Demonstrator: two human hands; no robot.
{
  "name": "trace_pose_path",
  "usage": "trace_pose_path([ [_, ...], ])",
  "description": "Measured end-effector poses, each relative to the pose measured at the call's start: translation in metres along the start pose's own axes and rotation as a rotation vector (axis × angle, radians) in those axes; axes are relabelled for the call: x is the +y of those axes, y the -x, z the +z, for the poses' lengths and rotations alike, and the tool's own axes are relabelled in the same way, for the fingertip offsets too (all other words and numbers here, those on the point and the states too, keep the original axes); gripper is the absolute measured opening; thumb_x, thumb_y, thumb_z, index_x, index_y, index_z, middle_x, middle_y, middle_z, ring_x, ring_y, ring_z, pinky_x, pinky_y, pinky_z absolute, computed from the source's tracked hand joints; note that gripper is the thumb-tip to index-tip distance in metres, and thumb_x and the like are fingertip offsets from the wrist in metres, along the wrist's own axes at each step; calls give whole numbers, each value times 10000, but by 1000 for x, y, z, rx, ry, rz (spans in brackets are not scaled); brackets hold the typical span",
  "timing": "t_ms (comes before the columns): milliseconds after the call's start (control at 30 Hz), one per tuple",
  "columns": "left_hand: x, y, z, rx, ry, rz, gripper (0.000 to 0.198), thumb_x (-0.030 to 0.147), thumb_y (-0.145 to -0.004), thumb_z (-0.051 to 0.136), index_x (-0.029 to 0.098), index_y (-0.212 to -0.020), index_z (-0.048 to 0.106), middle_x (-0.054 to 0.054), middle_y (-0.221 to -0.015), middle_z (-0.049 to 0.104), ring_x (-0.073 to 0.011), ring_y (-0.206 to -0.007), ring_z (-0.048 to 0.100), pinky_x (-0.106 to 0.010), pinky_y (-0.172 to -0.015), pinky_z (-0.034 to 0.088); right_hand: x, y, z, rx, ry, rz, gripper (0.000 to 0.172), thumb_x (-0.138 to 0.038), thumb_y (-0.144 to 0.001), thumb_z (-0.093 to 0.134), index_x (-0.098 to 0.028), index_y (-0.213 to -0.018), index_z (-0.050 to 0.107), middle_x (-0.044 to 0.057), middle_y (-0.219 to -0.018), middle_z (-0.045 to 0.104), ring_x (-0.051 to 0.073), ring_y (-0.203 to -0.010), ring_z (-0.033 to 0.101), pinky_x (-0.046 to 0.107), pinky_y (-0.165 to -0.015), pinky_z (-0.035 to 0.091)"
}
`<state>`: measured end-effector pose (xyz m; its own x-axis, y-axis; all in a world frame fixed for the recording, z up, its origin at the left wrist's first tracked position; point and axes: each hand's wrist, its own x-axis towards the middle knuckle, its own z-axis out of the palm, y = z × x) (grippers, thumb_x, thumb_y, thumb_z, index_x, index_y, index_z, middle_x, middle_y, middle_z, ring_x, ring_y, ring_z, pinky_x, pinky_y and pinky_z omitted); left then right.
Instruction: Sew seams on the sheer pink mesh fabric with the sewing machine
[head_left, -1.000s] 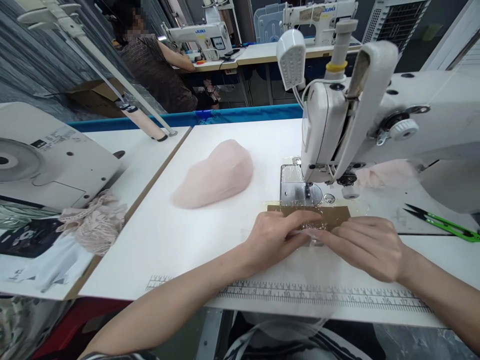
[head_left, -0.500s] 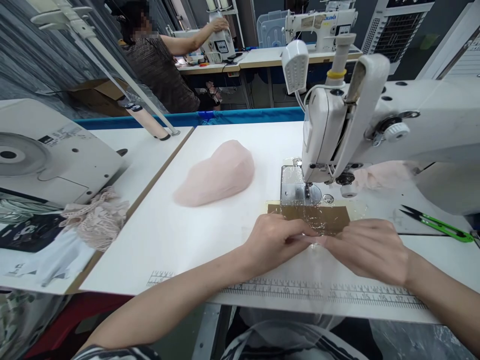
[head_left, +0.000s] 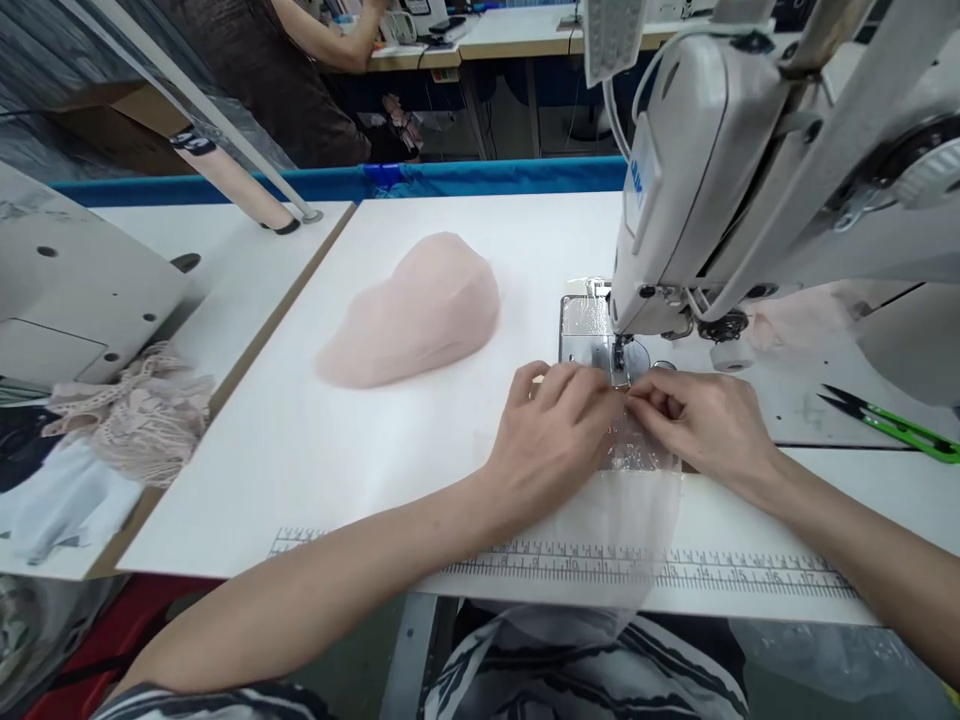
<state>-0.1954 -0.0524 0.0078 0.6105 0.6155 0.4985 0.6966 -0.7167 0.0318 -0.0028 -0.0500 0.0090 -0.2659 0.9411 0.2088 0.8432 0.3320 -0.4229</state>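
Both hands, left hand (head_left: 553,428) and right hand (head_left: 701,424), press a sheer translucent fabric strip (head_left: 636,498) flat, fingertips meeting just below the white sewing machine's (head_left: 697,170) needle. Pale pink folded mesh pile (head_left: 416,312) left of machine; green thread snips (head_left: 889,424) right.

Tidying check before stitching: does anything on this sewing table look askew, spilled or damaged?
Nothing stands out. Left hand and right hand hold the sheer fabric flat at the presser foot; the pink mesh pile and green snips lie apart.

Sewing machine (head_left: 697,170): white. Bench (head_left: 300,470) beneath it: white, black ruler markings. Sheer fabric (head_left: 637,510) before it: translucent off-white. Mesh heap (head_left: 416,310) left of it: pale pink. Snips (head_left: 896,428) right of it: green handles, black blades.
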Motion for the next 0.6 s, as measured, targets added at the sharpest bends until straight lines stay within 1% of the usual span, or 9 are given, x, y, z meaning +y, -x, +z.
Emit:
trace_pose_path([
  [33,1,2,0,20,-30,57,173,192,-867,611,200,-1039,623,-30,-1060,665,-200,-1004,569,-391,-902,366,0,-1,0,7,6,7,122,-239,-820,574,-227,-746,669,-56,-549,597,102,-482,521,237,-479,340],
  [100,2,5,0,24,-73,142,172,120,-891,557,201,-1015,644,-9,-1066,677,-180,-1007,564,-376,-915,353,0,-3,0,19,11,21,126,-251,-815,583,-227,-724,666,-54,-540,587,100,-471,505,238,-474,328],
  [167,3,7,-1,-11,-86,178,189,137,-915,529,183,-1057,645,-13,-1135,669,-179,-1043,556,-373,-914,349,2,-4,1,35,25,30,131,-273,-822,588,-226,-734,673,-49,-560,602,103,-480,514,238,-467,324],
  [233,3,8,-1,-54,-65,172,226,213,-945,502,169,-1126,631,-23,-1193,653,-188,-1073,550,-384,-905,348,5,-4,1,73,70,18,141,-288,-836,583,-221,-767,687,-37,-593,630,108,-493,533,239,-456,321],
  [300,2,6,-1,-81,-30,148,262,265,-956,487,176,-1164,621,-25,-1204,653,-197,-1078,554,-396,-893,348,8,-2,1,136,140,-52,174,-287,-867,556,-212,-833,709,-16,-645,664,112,-516,556,243,-461,331],
  [367,0,2,0,-90,-6,121,263,269,-956,488,186,-1163,626,-22,-1203,655,-208,-1082,558,-408,-888,344,10,2,-1,190,218,-183,207,-272,-893,531,-207,-931,724,6,-730,698,117,-563,584,249,-495,360],
  [467,-4,-2,2,-98,-2,106,270,281,-964,471,188,-1167,623,-18,-1211,650,-211,-1091,558,-415,-881,337,11,7,-2,194,338,-347,236,-238,-901,531,-185,-1043,713,25,-820,716,139,-667,620,263,-532,374],
  [600,-6,-3,3,-102,-48,105,318,335,-966,466,168,-1195,609,-41,-1226,640,-225,-1131,535,-414,-870,340,10,7,-1,173,437,-390,245,-214,-902,527,-141,-1045,712,41,-796,712,158,-717,628,283,-513,332],
])
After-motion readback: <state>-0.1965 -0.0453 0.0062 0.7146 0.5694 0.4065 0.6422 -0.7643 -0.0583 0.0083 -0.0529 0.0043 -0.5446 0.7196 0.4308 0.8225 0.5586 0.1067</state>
